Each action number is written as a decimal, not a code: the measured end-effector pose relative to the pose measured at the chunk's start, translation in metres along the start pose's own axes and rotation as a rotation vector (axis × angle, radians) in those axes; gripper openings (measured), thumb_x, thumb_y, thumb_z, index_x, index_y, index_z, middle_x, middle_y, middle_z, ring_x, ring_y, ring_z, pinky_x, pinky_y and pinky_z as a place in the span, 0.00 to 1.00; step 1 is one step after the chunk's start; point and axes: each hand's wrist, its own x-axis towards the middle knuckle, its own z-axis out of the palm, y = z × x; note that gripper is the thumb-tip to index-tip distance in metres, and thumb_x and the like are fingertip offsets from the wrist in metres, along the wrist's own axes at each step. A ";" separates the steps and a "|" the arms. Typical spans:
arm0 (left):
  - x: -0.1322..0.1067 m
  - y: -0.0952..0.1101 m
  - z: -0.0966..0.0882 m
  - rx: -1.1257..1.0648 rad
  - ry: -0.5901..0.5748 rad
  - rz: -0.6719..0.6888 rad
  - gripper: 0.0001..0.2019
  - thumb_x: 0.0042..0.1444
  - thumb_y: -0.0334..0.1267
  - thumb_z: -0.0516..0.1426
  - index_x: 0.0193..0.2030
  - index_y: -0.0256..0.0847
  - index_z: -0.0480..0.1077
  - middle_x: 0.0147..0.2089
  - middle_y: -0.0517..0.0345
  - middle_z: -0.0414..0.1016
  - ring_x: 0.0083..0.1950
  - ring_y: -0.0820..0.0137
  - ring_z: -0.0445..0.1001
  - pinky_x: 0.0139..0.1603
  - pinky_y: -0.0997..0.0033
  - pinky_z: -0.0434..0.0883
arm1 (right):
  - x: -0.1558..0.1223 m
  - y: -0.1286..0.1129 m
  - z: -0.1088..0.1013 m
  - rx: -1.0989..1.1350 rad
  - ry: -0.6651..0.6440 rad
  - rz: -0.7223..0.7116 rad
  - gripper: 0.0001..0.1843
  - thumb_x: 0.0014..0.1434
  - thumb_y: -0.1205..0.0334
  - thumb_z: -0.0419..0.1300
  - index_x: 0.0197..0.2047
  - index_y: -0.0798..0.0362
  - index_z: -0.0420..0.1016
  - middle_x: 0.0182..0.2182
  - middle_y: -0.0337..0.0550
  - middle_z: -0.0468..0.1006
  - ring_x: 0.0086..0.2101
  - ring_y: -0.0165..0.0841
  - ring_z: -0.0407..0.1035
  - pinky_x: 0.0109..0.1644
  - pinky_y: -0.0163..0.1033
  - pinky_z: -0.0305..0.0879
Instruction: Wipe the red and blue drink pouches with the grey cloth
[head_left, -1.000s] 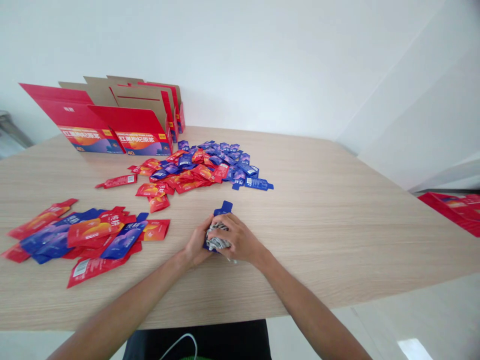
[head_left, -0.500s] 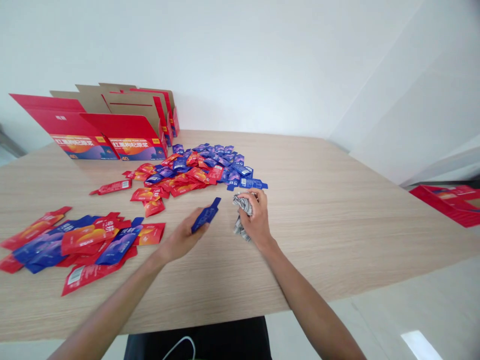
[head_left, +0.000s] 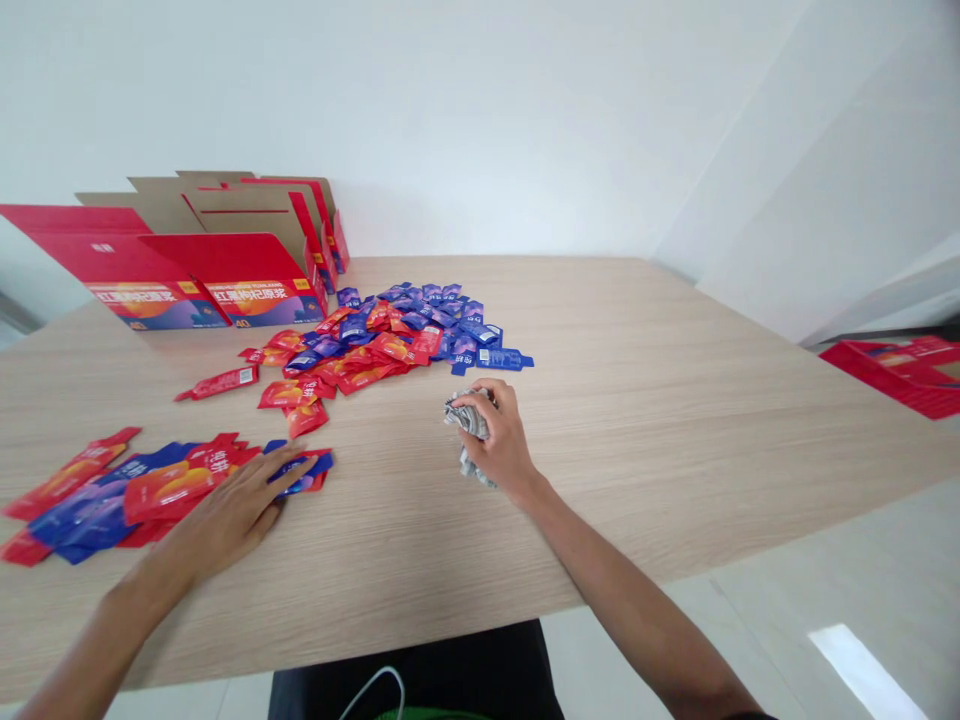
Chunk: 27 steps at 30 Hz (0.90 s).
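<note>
Blue and red pouches (head_left: 169,495) with narrow necks lie overlapped in a near cluster at the left of a pale wood-grain table (head_left: 675,430), where a person's left hand (head_left: 244,505) rests palm down over the cluster's right-hand end. Its fingers are extended and slightly spread across a blue pouch (head_left: 321,463), which overlaps a red one; whether they grip it cannot be told from this angle. Well apart, the right hand (head_left: 504,435) curls around a crumpled grey-and-white cloth (head_left: 465,413), thumb and fingers bent firmly about it, with a loose fold showing below the thumb.

Beyond the hands, a mixed heap (head_left: 397,335) of similar pouches spreads across the table, blue mostly to the right and red mostly at the front and left. One barcoded blue pouch (head_left: 504,358) lies flat at the heap's right edge; a lone red pouch (head_left: 219,384) lies near its left side. Open red cartons (head_left: 259,295) with tan insides, Chinese lettering and "40" printed on the front stand at back left. At far right, a red box (head_left: 900,375) sits beyond the table's edge.
</note>
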 end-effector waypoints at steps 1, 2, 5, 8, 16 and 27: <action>-0.003 -0.003 0.005 0.019 0.001 0.002 0.30 0.64 0.39 0.48 0.73 0.46 0.63 0.75 0.48 0.61 0.73 0.50 0.63 0.72 0.46 0.62 | 0.000 0.000 0.000 -0.001 0.005 -0.002 0.19 0.54 0.75 0.62 0.47 0.47 0.76 0.50 0.46 0.68 0.50 0.42 0.65 0.56 0.48 0.66; -0.005 -0.005 0.008 0.029 0.004 0.003 0.30 0.64 0.41 0.48 0.74 0.47 0.62 0.76 0.49 0.59 0.74 0.50 0.62 0.73 0.46 0.60 | 0.000 0.001 0.000 0.000 0.008 -0.002 0.19 0.54 0.75 0.62 0.47 0.47 0.76 0.50 0.46 0.68 0.50 0.42 0.65 0.55 0.48 0.66; -0.010 -0.006 0.004 0.013 -0.016 -0.002 0.31 0.65 0.45 0.48 0.75 0.50 0.60 0.77 0.53 0.57 0.75 0.51 0.60 0.74 0.46 0.58 | 0.000 0.001 0.000 0.009 0.012 -0.004 0.18 0.54 0.75 0.62 0.46 0.47 0.76 0.49 0.47 0.68 0.50 0.42 0.66 0.55 0.49 0.67; -0.009 0.000 -0.016 -0.060 -0.082 -0.051 0.28 0.65 0.51 0.50 0.71 0.56 0.65 0.75 0.58 0.60 0.75 0.51 0.61 0.73 0.47 0.61 | 0.000 0.000 0.000 0.013 0.007 -0.008 0.17 0.55 0.74 0.62 0.46 0.47 0.76 0.49 0.47 0.68 0.49 0.43 0.66 0.55 0.49 0.67; 0.053 0.008 -0.052 -0.178 -0.089 -0.375 0.34 0.66 0.58 0.43 0.67 0.35 0.68 0.68 0.41 0.72 0.68 0.51 0.70 0.70 0.52 0.64 | 0.002 -0.001 -0.001 0.022 0.008 0.001 0.17 0.55 0.74 0.61 0.45 0.47 0.77 0.49 0.47 0.69 0.49 0.42 0.67 0.55 0.49 0.68; 0.152 0.024 -0.021 -0.150 -0.112 -1.008 0.52 0.60 0.63 0.51 0.75 0.19 0.41 0.74 0.07 0.43 0.75 0.26 0.49 0.66 0.36 0.58 | 0.003 0.001 -0.002 0.034 0.035 0.026 0.17 0.53 0.74 0.62 0.45 0.48 0.77 0.48 0.47 0.69 0.49 0.42 0.67 0.55 0.48 0.67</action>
